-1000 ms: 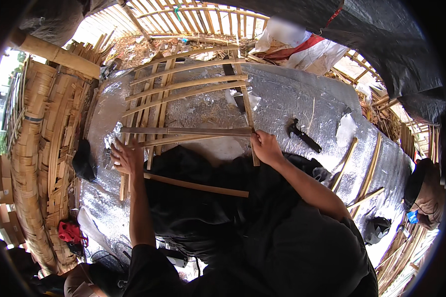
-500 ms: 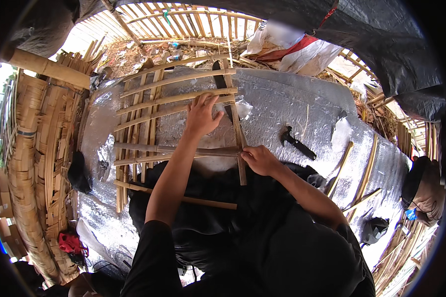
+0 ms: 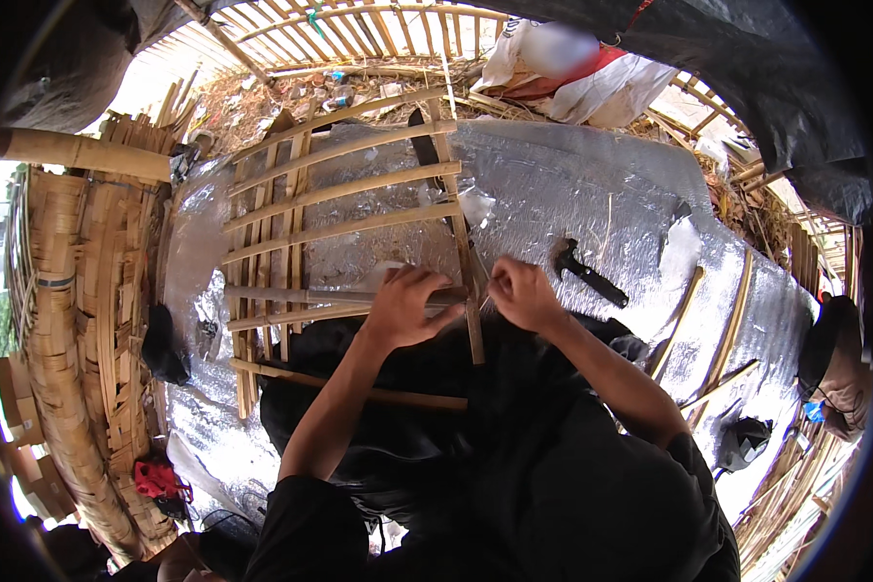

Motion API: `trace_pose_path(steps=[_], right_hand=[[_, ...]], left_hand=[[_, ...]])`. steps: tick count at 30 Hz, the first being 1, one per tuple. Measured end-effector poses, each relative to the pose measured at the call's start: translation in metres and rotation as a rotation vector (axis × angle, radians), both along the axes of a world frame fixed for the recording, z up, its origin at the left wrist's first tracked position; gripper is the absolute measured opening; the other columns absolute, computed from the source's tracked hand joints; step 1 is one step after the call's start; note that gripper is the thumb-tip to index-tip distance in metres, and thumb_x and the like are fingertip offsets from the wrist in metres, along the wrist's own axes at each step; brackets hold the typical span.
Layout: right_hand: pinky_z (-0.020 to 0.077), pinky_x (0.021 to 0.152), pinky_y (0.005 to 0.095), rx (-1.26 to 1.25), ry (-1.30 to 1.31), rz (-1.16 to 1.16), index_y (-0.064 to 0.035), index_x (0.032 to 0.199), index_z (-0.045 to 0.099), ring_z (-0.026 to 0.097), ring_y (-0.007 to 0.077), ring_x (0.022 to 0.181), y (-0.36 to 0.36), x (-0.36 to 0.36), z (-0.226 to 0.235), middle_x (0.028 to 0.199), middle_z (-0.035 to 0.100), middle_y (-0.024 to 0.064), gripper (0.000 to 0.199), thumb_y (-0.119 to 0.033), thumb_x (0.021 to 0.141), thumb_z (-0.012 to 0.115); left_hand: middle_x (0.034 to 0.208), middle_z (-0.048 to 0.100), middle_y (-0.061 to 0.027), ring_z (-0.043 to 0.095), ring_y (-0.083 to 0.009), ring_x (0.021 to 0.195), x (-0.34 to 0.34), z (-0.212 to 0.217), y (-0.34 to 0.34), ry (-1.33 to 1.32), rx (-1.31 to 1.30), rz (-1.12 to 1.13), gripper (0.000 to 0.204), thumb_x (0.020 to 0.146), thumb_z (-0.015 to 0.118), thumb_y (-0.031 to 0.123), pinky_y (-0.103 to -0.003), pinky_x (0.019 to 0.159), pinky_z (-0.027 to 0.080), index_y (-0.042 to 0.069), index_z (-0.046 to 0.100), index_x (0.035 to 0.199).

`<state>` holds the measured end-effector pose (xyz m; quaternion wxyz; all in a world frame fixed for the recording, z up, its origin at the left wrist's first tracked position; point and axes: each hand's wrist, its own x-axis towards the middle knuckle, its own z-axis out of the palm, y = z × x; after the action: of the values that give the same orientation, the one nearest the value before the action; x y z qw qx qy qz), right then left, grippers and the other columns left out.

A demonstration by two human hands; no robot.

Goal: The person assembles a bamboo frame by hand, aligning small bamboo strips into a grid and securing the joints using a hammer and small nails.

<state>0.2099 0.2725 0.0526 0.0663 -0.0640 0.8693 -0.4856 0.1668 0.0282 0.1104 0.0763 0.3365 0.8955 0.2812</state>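
A: Where are the person's hands on the frame?

B: Both meet at the near right corner of a bamboo lattice frame (image 3: 344, 209), which lies flat on a silver foil sheet (image 3: 572, 189) and reaches onto the person's dark-clothed lap. The left hand (image 3: 412, 306) lies palm down, fingers curled loosely over a horizontal bamboo slat (image 3: 306, 294) where it meets the upright slat (image 3: 461, 233) at the frame's right edge.

A: And the right hand?

B: The right hand (image 3: 522, 291) is bunched just beside that upright slat, fingertips drawn together as if pinching something small; what it pinches cannot be made out. The two hands sit near each other, with the upright slat between them.

A: How are the arms set?

B: Both forearms rise from the lower edge and converge, the left bare from the elbow, the right angled in from the lower right.

A: Anything else close by?

B: A black-headed hammer (image 3: 587, 274) lies on the foil just right of the right hand, untouched. Loose bamboo strips (image 3: 723, 335) rest farther right, and stacked bamboo (image 3: 63, 320) lines the left side.
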Motion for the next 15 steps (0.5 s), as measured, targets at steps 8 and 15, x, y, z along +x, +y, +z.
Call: trace_pose_path(steps=[8, 15], right_hand=[[0.0565, 0.08, 0.0499, 0.204, 0.009, -0.002, 0.0066, 0.103, 0.06, 0.068, 0.0444, 0.093, -0.015, -0.005, -0.005, 0.095, 0.068, 0.0256, 0.042, -0.023, 0.079, 0.076], [0.0578, 0.082, 0.0496, 0.424, -0.146, -0.052, 0.0101, 0.1, 0.062, 0.069, 0.0462, 0.09, 0.006, -0.001, 0.019, 0.095, 0.067, 0.032, 0.049, -0.033, 0.08, 0.073]], left_hand=[[0.087, 0.07, -0.0145, 0.068, -0.0399, 0.084, 0.001, -0.008, -0.01, -0.107, -0.013, -0.027, 0.036, 0.086, 0.077, 0.04, -0.047, 0.072, 0.052, 0.006, 0.067, 0.096], [0.083, 0.069, -0.0159, 0.067, -0.0414, 0.081, 0.004, -0.005, -0.004, -0.018, -0.03, -0.005, 0.036, 0.088, 0.075, 0.039, -0.048, 0.07, 0.051, 0.006, 0.065, 0.096]])
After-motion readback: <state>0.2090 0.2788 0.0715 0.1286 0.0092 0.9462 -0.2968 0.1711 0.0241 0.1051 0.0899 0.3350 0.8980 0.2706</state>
